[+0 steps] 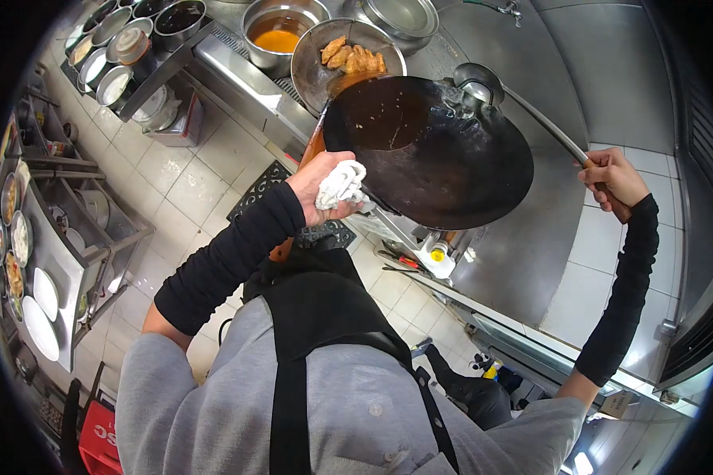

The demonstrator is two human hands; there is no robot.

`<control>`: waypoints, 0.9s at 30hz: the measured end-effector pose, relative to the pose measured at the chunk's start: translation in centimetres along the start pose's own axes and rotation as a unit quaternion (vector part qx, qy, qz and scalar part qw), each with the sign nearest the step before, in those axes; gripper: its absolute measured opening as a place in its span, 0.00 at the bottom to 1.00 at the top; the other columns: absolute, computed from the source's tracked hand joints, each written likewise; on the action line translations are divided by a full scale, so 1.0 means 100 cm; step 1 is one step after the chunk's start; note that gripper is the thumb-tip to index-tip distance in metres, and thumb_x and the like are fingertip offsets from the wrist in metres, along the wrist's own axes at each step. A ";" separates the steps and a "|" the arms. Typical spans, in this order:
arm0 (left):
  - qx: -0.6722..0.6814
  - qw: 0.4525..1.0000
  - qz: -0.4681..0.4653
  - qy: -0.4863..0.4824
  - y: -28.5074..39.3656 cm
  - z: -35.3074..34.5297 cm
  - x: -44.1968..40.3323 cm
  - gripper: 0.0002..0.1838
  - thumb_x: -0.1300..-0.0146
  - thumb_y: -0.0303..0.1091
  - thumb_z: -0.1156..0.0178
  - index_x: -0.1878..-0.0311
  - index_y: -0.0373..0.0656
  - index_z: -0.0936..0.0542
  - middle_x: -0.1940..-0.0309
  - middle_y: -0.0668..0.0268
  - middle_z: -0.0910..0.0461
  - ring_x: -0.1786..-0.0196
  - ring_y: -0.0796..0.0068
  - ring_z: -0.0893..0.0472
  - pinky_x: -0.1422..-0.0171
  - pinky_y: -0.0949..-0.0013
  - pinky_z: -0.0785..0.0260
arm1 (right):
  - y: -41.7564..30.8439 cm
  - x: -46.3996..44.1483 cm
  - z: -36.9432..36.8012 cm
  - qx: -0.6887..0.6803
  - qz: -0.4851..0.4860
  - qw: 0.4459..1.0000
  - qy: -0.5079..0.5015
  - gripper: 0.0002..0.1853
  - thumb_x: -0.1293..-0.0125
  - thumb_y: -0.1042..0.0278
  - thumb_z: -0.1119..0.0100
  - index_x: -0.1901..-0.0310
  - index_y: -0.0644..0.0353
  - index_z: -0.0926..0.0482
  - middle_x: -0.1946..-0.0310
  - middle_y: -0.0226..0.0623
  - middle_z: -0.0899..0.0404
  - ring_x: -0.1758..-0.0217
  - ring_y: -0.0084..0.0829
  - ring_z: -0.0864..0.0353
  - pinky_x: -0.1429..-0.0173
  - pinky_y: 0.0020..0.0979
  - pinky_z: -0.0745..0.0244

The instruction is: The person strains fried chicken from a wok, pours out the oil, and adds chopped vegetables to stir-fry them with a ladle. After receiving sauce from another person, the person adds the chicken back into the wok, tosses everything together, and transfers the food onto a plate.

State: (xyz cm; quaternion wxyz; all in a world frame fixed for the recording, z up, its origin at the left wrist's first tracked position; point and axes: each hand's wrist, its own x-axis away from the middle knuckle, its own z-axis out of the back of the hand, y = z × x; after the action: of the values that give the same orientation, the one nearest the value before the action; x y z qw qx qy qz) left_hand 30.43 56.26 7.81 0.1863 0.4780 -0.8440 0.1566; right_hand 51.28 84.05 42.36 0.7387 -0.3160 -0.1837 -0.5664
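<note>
My left hand (pixel 313 184) is closed around a folded white cloth (pixel 342 184) at the near-left rim of a large black wok (pixel 444 170). The cloth presses against the wok's edge. A wet, shiny patch shows inside the wok near its far side. In my right hand (pixel 616 184) is the wooden end of a long ladle (pixel 543 119), its round metal bowl at the wok's far right rim. Beyond the wok, a wide strainer (pixel 305 67) holds several browned, fried pieces (pixel 352 57).
A metal pot of orange-brown liquid (pixel 277 33) and another pot (pixel 402 14) stand behind the strainer. Several seasoning containers (pixel 135 47) fill a stand at upper left. Plates (pixel 41 326) lie on a left shelf. A red crate (pixel 99 435) sits at lower left.
</note>
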 end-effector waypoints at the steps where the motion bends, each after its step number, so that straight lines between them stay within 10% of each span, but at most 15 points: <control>1: 0.012 1.000 0.015 -0.021 0.002 0.002 0.000 0.19 0.30 0.54 0.46 0.56 0.46 0.25 0.59 0.48 0.26 0.73 0.73 0.24 0.79 0.79 0.27 | -0.004 -0.001 0.003 0.013 -0.001 1.000 -0.001 0.13 0.42 0.78 0.43 0.55 0.75 0.23 0.82 0.31 0.29 0.92 0.17 0.33 0.90 0.21 0.38; 17: 0.165 0.973 0.063 -0.147 0.015 -0.002 -0.006 0.29 0.34 0.57 0.37 0.47 0.40 0.27 0.53 0.47 0.31 0.62 0.71 0.26 0.72 0.79 0.24 | -0.082 -0.027 0.047 0.153 -0.009 0.987 0.055 0.07 0.39 0.79 0.42 0.59 0.68 0.24 0.85 0.29 0.30 0.92 0.17 0.34 0.92 0.22 0.42; 27: 0.289 0.911 0.129 -0.265 0.010 0.009 -0.032 0.30 0.40 0.41 0.38 0.50 0.23 0.37 0.56 0.53 0.34 0.63 0.72 0.30 0.76 0.79 0.28 | -0.205 -0.048 0.083 0.435 0.070 0.881 0.170 0.22 0.43 0.74 0.38 0.46 0.62 0.31 0.77 0.35 0.26 0.88 0.22 0.34 0.90 0.29 0.41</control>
State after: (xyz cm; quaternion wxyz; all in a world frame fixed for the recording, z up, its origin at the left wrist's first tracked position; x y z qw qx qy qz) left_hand 30.97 58.74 5.48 -0.2125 0.4222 -0.8343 0.2838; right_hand 31.04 89.83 50.76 0.8594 0.1262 -0.2610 -0.4212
